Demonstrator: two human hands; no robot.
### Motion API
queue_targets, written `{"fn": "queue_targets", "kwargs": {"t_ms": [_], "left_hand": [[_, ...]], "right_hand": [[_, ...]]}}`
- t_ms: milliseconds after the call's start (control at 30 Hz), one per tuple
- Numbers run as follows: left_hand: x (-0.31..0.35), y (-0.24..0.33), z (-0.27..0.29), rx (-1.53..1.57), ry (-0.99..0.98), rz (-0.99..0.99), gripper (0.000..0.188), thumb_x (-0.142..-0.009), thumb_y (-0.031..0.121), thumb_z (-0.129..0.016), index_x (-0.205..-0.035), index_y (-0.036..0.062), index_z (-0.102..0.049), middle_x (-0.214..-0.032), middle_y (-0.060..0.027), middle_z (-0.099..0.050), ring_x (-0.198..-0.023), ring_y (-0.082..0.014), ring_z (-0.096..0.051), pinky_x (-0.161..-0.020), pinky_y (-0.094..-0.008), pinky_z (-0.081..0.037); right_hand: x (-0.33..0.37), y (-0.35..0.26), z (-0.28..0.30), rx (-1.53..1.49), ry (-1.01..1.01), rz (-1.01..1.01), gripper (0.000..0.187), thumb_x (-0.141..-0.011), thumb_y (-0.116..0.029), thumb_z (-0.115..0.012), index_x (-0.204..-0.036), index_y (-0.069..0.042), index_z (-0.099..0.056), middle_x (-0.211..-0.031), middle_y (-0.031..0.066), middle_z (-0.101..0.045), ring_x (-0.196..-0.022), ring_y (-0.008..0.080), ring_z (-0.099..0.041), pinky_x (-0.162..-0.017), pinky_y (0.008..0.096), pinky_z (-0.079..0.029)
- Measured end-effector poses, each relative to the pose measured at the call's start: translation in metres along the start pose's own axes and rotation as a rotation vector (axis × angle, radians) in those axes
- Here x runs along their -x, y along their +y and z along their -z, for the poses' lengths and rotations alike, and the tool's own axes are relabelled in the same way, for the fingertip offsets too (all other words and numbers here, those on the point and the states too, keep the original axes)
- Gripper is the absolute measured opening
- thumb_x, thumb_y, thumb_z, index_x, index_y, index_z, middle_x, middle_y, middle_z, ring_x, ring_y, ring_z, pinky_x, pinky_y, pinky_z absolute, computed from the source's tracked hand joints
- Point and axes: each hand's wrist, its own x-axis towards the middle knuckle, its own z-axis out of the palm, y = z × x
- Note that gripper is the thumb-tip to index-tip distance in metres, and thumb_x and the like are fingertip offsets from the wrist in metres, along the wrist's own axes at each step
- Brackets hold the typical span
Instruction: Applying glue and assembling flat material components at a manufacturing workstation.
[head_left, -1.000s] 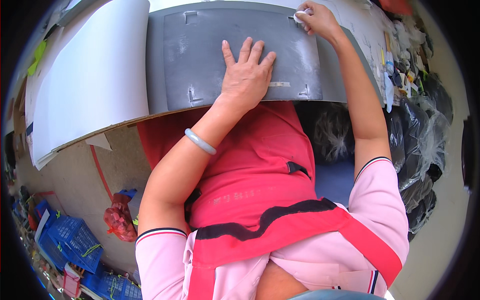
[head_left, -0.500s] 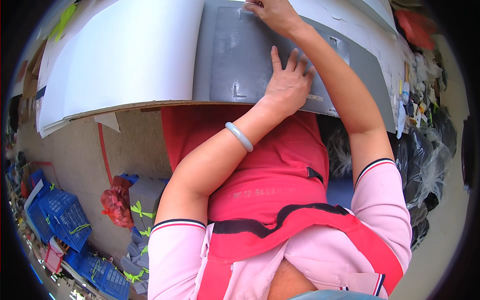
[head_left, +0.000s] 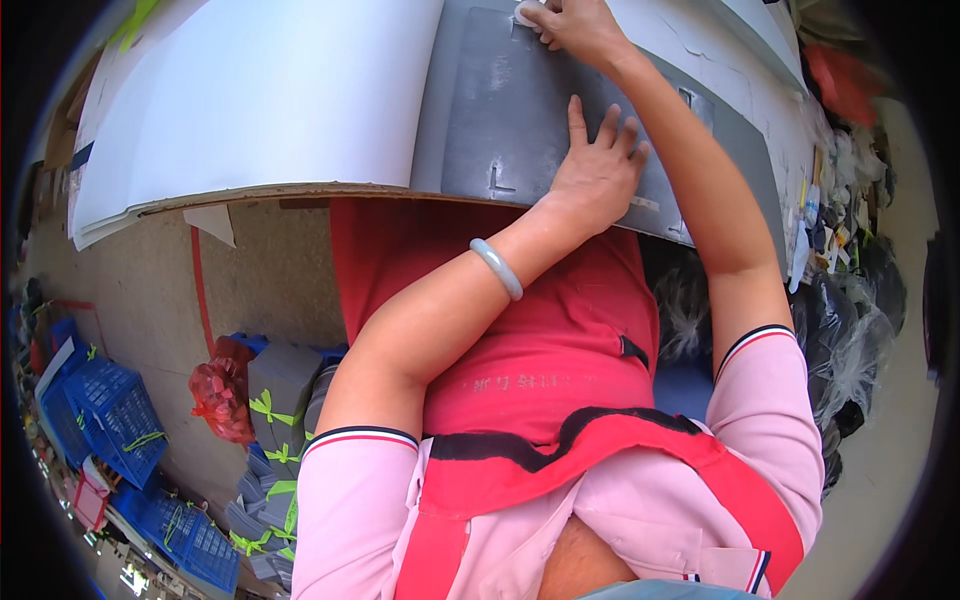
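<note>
My left hand (head_left: 598, 182) lies with fingers spread on a dark grey template sheet (head_left: 500, 130) that has L-shaped slots and white powdery smears. Under the template is a larger grey sheet (head_left: 427, 140). At the template's far edge, beside a slot, my right hand (head_left: 585, 30) pinches a small white rounded piece (head_left: 526, 13); its exact kind cannot be made out. My right forearm passes over the template's right part and hides some of it.
A large white sheet (head_left: 270, 100) covers the table's left part. Clear and black plastic bags (head_left: 850, 340) hang at the right. On the floor at left are blue baskets (head_left: 115, 410), a red bag (head_left: 222, 390) and grey bundles (head_left: 275, 375) tied with green strips.
The whole view has shifted, so the table and both hands appear farther right. More of the white piece in my right hand shows. My left hand stays on the template.
</note>
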Motion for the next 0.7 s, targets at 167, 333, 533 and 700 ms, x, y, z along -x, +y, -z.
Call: {"fn": "queue_targets", "kwargs": {"t_ms": [167, 333, 533, 700], "left_hand": [[-0.004, 0.003, 0.006, -0.032, -0.005, -0.015, 0.038, -0.095, 0.023, -0.058, -0.128, 0.0045, -0.063, -0.142, -0.0197, -0.047, -0.142, -0.0395, -0.034, -0.108, -0.0825, -0.016], [-0.006, 0.003, 0.004, -0.014, 0.073, -0.027, 0.039, -0.093, 0.021, -0.06, -0.127, 0.004, -0.063, -0.14, -0.0202, -0.047, -0.139, -0.0403, -0.037, -0.106, -0.0829, -0.02], [-0.002, 0.004, 0.001, -0.058, -0.009, -0.047, 0.042, -0.095, 0.021, -0.057, -0.134, 0.0065, -0.059, -0.135, -0.0177, -0.051, -0.135, -0.0397, -0.042, -0.108, -0.0802, -0.021], [0.003, -0.007, -0.014, 0.307, 0.101, 0.089, 0.042, -0.097, 0.033, -0.051, -0.134, 0.0142, -0.058, -0.144, -0.0171, -0.053, -0.145, -0.0367, -0.039, -0.112, -0.0761, -0.02]], "right_hand": [[0.0, -0.008, -0.01, -0.346, 0.074, -0.263, 0.012, -0.089, -0.008, -0.058, -0.092, 0.003, -0.063, -0.072, 0.0124, -0.068, -0.059, 0.0174, -0.067, -0.051, 0.0311, -0.056], [-0.006, -0.003, -0.008, -0.322, -0.034, -0.305, 0.01, -0.089, -0.009, -0.06, -0.087, 0.002, -0.061, -0.072, 0.012, -0.068, -0.057, 0.017, -0.066, -0.05, 0.0312, -0.055], [0.064, -0.025, 0.004, -0.46, -0.051, -0.285, 0.017, -0.093, -0.017, -0.067, -0.089, -0.001, -0.065, -0.073, 0.0035, -0.066, -0.06, 0.0092, -0.059, -0.053, 0.0257, -0.049], [0.119, -0.065, -0.008, -0.378, -0.372, -0.245, 0.015, -0.095, -0.016, -0.062, -0.096, -0.001, -0.064, -0.068, 0.0018, -0.064, -0.056, 0.0055, -0.057, -0.048, 0.0217, -0.044]]}}
